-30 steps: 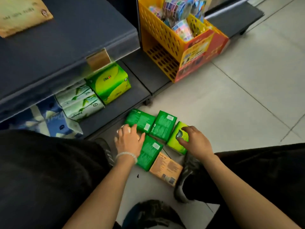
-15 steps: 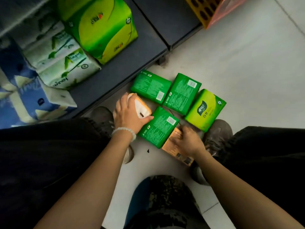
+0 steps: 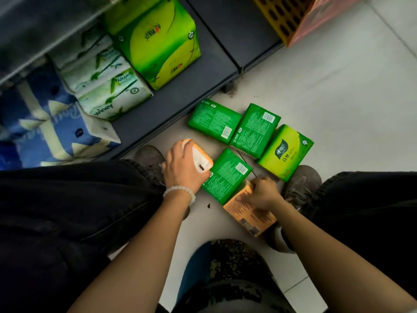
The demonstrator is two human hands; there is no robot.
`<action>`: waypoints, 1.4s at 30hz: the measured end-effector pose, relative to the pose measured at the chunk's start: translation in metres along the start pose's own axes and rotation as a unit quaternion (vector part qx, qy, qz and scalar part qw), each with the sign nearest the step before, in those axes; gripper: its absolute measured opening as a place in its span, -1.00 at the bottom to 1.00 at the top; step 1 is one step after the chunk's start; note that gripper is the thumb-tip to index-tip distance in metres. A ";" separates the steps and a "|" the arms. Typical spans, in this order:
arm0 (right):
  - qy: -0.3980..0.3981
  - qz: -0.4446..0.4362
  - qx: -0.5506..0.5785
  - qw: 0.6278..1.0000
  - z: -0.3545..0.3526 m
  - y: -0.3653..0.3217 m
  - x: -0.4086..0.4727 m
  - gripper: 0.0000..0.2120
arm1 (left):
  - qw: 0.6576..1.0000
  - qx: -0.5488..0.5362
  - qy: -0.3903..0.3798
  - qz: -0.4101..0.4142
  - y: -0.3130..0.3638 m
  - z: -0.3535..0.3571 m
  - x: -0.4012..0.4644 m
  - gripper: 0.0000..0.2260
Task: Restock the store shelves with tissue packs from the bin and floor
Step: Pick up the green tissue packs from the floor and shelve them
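Several tissue packs lie on the floor in front of the bottom shelf (image 3: pixel 171 102). My left hand (image 3: pixel 184 169) grips an orange-and-white pack (image 3: pixel 202 158) lifted a little off the floor. My right hand (image 3: pixel 261 193) grips the top end of an orange pack (image 3: pixel 250 216) lying flat. Between the hands lies a dark green pack (image 3: pixel 226 176). Two more dark green packs (image 3: pixel 214 120) (image 3: pixel 256 131) and a lime green pack (image 3: pixel 285 151) lie beyond it.
On the shelf stand a large lime green multipack (image 3: pixel 155 40), white Winey packs (image 3: pixel 106 86) and blue packs (image 3: pixel 52 132). A yellow bin's (image 3: pixel 286 21) corner shows at the top right. My shoes (image 3: pixel 301 184) and dark trouser legs flank the packs.
My left hand has lifted the orange-and-white pack from the floor. My right hand moved from the lime green pack down to the orange pack and now grips it. The camera dipped closer.
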State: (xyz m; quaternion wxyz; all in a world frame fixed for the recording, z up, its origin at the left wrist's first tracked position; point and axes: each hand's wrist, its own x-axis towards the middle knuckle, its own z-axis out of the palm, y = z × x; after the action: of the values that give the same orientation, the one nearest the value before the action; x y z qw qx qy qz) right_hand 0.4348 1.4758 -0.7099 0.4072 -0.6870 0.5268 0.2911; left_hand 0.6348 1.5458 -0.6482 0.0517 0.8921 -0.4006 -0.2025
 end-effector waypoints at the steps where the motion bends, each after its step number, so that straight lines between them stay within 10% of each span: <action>1: 0.003 -0.009 -0.006 1.000 -0.002 -0.002 -0.004 -0.48 | 1.000 0.003 0.004 -0.001 0.000 -0.003 -0.004 -0.23; 12: 0.125 -0.089 0.068 0.986 -0.057 -0.031 -0.090 -0.34 | 0.998 -0.003 0.058 0.017 0.028 -0.082 -0.045 -0.24; 22: 0.315 -0.220 0.240 0.892 -0.151 -0.062 -0.220 -0.55 | 0.983 -0.026 0.164 0.079 0.061 -0.193 -0.119 -0.26; 32: 0.428 -0.383 0.215 0.790 -0.283 -0.158 -0.312 -0.53 | 0.953 -0.086 0.281 0.076 0.089 -0.372 -0.110 -0.39; 42: 0.430 -0.429 0.108 0.787 -0.352 -0.282 -0.256 -0.47 | 0.972 -0.022 0.229 -0.037 0.051 -0.421 -0.017 -0.55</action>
State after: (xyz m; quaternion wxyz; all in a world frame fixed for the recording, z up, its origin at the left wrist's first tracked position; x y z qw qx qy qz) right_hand 0.6248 1.3279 -0.2506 0.2928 -0.8478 0.3263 -0.2984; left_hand 0.7588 1.4945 -0.2457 0.1540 0.9277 -0.3400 -0.0029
